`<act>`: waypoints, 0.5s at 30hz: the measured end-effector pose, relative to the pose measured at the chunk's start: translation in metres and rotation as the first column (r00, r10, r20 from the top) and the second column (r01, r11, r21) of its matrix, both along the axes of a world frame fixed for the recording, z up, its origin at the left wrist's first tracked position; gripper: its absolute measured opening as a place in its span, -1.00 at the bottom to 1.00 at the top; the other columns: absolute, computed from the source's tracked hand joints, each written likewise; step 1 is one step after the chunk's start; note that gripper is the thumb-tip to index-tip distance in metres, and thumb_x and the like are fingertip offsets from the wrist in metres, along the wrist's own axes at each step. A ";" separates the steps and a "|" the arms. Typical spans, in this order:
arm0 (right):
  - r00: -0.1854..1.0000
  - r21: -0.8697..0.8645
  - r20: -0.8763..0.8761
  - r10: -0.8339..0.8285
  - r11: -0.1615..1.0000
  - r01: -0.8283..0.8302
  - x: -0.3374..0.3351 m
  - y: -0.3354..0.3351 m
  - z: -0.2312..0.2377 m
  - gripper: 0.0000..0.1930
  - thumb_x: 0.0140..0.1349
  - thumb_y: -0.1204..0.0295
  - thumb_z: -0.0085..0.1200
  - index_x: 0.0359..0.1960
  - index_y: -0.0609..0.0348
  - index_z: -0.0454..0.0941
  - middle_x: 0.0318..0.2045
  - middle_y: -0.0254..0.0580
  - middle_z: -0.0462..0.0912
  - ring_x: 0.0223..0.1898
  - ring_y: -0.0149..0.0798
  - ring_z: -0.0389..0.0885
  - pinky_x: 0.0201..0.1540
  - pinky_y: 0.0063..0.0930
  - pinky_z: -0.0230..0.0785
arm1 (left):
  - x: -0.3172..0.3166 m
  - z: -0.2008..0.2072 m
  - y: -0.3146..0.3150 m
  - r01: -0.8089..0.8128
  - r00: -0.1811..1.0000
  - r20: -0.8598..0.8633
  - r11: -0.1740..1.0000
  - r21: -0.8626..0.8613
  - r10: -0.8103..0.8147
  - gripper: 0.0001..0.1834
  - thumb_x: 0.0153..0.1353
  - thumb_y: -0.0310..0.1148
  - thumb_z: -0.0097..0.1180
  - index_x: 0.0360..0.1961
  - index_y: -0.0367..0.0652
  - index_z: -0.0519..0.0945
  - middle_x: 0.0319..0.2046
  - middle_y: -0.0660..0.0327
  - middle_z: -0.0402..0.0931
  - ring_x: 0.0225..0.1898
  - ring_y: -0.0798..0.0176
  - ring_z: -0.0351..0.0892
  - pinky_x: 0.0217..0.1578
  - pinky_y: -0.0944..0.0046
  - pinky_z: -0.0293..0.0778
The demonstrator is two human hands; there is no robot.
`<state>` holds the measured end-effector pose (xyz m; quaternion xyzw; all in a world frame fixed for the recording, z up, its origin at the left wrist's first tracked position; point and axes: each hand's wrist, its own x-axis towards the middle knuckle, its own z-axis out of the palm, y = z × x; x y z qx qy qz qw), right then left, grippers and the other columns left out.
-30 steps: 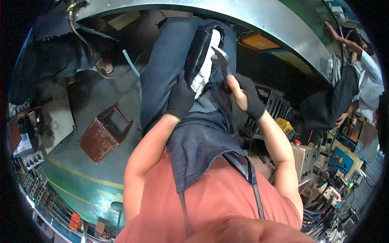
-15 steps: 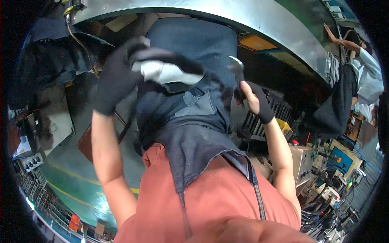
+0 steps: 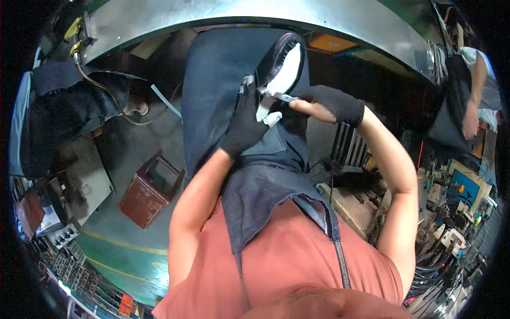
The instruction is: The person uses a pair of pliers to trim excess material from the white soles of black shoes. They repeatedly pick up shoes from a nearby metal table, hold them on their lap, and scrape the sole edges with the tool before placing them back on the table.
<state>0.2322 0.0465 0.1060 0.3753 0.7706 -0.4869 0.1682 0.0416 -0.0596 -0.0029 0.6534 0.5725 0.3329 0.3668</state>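
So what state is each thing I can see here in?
Left hand: gloved, closed around the shoe's near end.
Right hand: gloved, thumb bare, gripping the hand tool.
Black shoe: on the lap, white underside showing, toe pointing away.
Hand tool: over the underside; contact unclear.
Apron: worn.
Brown stool: on the floor, surface scuffed.
Hose: curved, hanging loosely.
Green lamp: lit.

A long, shiny metal worktop [image 3: 223, 11] is just past the fingers [image 3: 246, 93]. Far to their left, a yellow thing [image 3: 75, 32] sits by its end. Left and lower, a brown stool [image 3: 141, 196] is on the green floor [image 3: 109, 254]. Far to their right are another person [image 3: 454, 95] and, lower, lots of machines [image 3: 451, 236].
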 end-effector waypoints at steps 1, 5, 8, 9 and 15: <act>0.989 0.219 0.109 0.099 0.968 -0.121 -0.006 -0.009 0.004 -0.60 0.27 0.12 -0.08 -0.43 0.25 0.54 -0.51 -0.06 0.57 -0.49 -0.18 0.54 -0.38 -0.29 0.38 | 0.003 -0.011 -0.007 -0.045 0.997 0.056 0.997 -0.061 0.049 0.02 0.07 -0.09 0.20 0.31 -0.44 -0.14 0.31 -0.30 -0.15 0.36 -0.24 -0.18 0.30 0.05 -0.11; 0.977 0.666 0.073 0.198 0.720 -0.196 0.012 -0.008 -0.049 -0.67 0.20 0.14 0.01 -0.45 0.19 0.48 -0.52 -0.02 0.54 -0.49 0.03 0.55 -0.45 -0.18 0.40 | -0.008 -0.033 -0.001 -0.022 1.000 0.018 0.996 -0.089 0.024 0.03 0.10 -0.09 0.17 0.30 -0.48 -0.20 0.31 -0.33 -0.18 0.36 -0.26 -0.22 0.32 0.03 -0.17; 0.957 0.769 -0.103 0.271 0.632 -0.096 0.034 0.008 -0.096 -0.65 0.22 0.08 -0.03 -0.46 0.13 0.47 -0.58 -0.03 0.54 -0.49 0.00 0.59 -0.46 -0.20 0.43 | -0.011 -0.007 0.011 0.035 0.977 -0.211 0.998 0.056 -0.023 0.00 0.16 -0.09 0.10 0.29 -0.52 -0.24 0.28 -0.38 -0.13 0.34 -0.28 -0.13 0.30 0.06 -0.09; 0.961 0.738 -0.102 0.257 0.668 -0.100 0.030 0.005 -0.090 -0.63 0.23 0.07 -0.04 -0.45 0.14 0.48 -0.57 -0.02 0.55 -0.48 0.00 0.59 -0.45 -0.21 0.43 | -0.011 -0.019 0.011 -0.071 0.996 -0.047 0.997 -0.015 0.071 0.00 0.17 -0.06 0.09 0.29 -0.50 -0.24 0.27 -0.40 -0.12 0.33 -0.29 -0.11 0.28 0.04 -0.05; 0.989 0.033 0.060 0.133 0.990 -0.135 0.012 0.014 -0.023 -0.55 0.30 0.09 -0.14 -0.52 0.19 0.56 -0.53 0.04 0.60 -0.45 0.00 0.61 -0.42 -0.21 0.43 | -0.010 -0.023 0.033 -0.194 0.978 -0.035 0.961 0.196 0.205 -0.16 0.23 -0.11 -0.03 0.30 -0.40 -0.14 0.18 -0.39 0.06 0.19 -0.36 0.16 0.17 0.00 0.15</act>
